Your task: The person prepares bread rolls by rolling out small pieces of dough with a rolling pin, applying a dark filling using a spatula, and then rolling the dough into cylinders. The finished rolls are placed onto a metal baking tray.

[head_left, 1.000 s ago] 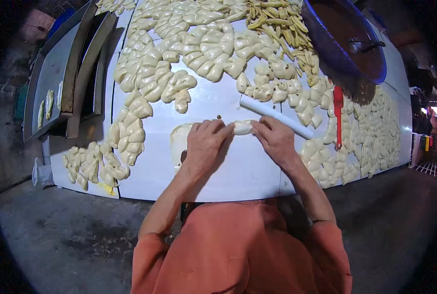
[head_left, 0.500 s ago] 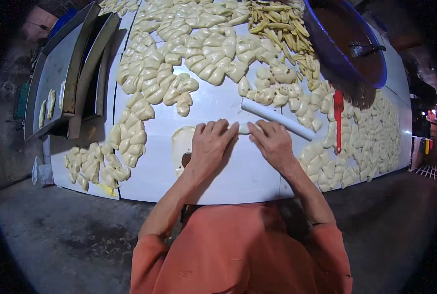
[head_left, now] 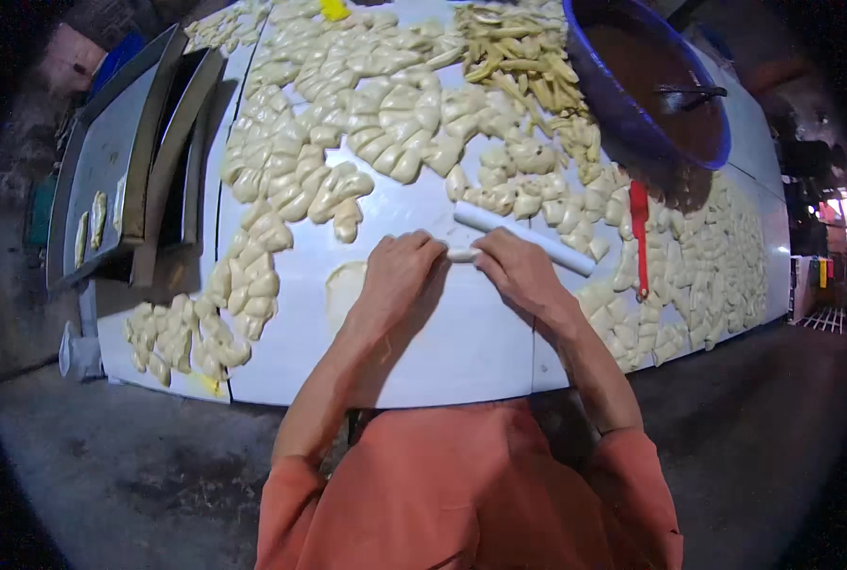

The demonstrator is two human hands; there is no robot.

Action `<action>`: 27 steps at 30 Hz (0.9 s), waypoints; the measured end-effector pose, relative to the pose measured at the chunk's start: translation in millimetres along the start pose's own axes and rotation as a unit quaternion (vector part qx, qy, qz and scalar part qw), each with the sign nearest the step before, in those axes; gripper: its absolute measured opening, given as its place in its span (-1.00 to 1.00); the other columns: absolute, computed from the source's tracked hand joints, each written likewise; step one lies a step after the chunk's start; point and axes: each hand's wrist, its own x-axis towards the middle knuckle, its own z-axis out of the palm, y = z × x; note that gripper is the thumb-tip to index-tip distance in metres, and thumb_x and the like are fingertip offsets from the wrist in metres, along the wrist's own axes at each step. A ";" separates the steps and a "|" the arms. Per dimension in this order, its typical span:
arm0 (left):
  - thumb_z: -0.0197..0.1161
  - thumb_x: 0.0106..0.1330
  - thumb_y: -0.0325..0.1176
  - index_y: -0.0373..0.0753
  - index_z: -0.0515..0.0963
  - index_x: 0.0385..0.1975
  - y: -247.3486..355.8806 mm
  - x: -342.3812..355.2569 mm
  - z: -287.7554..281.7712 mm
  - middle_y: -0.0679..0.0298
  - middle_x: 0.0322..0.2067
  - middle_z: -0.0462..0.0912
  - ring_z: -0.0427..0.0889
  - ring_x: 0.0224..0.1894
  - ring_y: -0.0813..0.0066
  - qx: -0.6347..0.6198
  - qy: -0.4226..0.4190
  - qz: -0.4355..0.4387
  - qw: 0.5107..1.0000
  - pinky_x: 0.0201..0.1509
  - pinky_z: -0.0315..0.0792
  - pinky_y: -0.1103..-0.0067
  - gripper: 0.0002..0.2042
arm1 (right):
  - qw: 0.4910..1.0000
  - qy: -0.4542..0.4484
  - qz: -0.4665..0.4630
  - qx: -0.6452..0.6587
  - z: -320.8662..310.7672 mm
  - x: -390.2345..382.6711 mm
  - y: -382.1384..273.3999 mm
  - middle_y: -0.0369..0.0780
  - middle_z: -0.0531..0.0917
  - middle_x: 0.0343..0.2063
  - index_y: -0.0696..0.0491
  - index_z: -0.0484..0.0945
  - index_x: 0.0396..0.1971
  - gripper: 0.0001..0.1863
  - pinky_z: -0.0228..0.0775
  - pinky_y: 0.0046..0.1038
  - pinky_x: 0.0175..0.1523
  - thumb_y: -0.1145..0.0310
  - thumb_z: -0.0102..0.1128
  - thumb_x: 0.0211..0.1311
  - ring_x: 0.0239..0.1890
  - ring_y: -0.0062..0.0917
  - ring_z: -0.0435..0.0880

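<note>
A short pale roll of dough (head_left: 461, 256) lies crosswise on the white table between my two hands. My left hand (head_left: 400, 275) closes its fingers on the roll's left end. At the other end, my right hand (head_left: 518, 271) pinches it with bent fingers. Beside my left hand, partly covered by it, is a flattened sheet of dough (head_left: 344, 290). A white rolling pin (head_left: 528, 239) rests slantwise just beyond my right hand. Several glossy dough pieces (head_left: 333, 190) spread over the table beyond my hands.
Metal trays (head_left: 110, 161) lean at the left, one bearing a few dough strips. Cut bananas (head_left: 523, 62) are heaped at the back, beside a blue basin (head_left: 585, 71) of brown filling with a utensil in it. A red long-handled tool (head_left: 640, 237) lies among dough pieces (head_left: 727, 256) at the right.
My fingers have drawn in closer on the dough roll. A brown patch seen on the flattened sheet is now out of sight. The view has shifted slightly, and a yellow object shows at the top.
</note>
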 end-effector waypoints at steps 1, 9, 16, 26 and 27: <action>0.34 0.21 -0.40 -0.11 0.69 -0.23 5.6 -2.4 -0.8 0.18 -0.23 0.70 0.68 -0.15 0.17 -0.024 0.004 -0.013 1.000 -0.13 0.47 0.27 -0.85 | 0.999 -0.025 0.010 0.019 -11.3 -3.8 -4.1 -0.12 0.63 -0.24 0.09 0.62 -0.11 -0.79 0.50 -0.16 -0.05 0.32 0.21 0.37 -0.17 -0.18 0.67; 0.30 0.28 -0.36 -0.02 0.67 0.04 55.3 -45.1 -2.6 0.26 -0.23 0.68 0.68 -0.20 0.16 -0.058 -0.046 -0.032 0.997 -0.14 0.54 0.29 -0.69 | 0.997 -0.074 -0.006 -0.025 -5.9 -60.6 -0.3 -0.12 0.65 -0.21 0.08 0.66 -0.12 -0.75 0.53 -0.24 -0.09 0.27 0.30 0.32 -0.18 -0.18 0.68; 0.40 0.28 -0.31 -0.21 0.63 0.07 47.6 -64.4 -35.4 0.13 -0.16 0.71 0.69 -0.18 0.18 -0.071 0.024 -0.022 0.997 -0.13 0.51 0.34 -0.64 | 0.990 0.053 0.128 0.023 -49.4 -18.1 29.4 -0.11 0.72 -0.24 0.12 0.69 -0.08 -0.69 0.55 -0.34 -0.11 0.21 0.29 0.34 -0.22 -0.26 0.72; 0.29 0.38 -0.48 -0.37 0.60 0.06 -0.4 -195.8 -10.2 -0.03 0.09 0.56 0.52 0.15 0.01 -0.035 0.309 -0.319 0.895 0.19 0.43 0.20 -0.72 | 0.957 0.158 0.200 -0.134 -72.9 121.0 134.7 -0.04 0.71 -0.16 0.09 0.72 -0.11 -0.63 0.52 -0.13 0.04 0.13 0.27 0.25 -0.07 -0.13 0.71; 0.29 0.38 -0.48 -0.37 0.60 0.06 -0.2 -203.1 -7.0 -0.03 0.09 0.56 0.52 0.15 0.01 -0.033 0.312 -0.324 0.892 0.19 0.43 0.20 -0.72 | 0.957 0.164 0.193 -0.138 -70.1 128.6 132.8 -0.02 0.70 -0.15 0.09 0.73 -0.16 -0.66 0.51 -0.11 0.05 0.16 0.29 0.21 -0.07 -0.10 0.71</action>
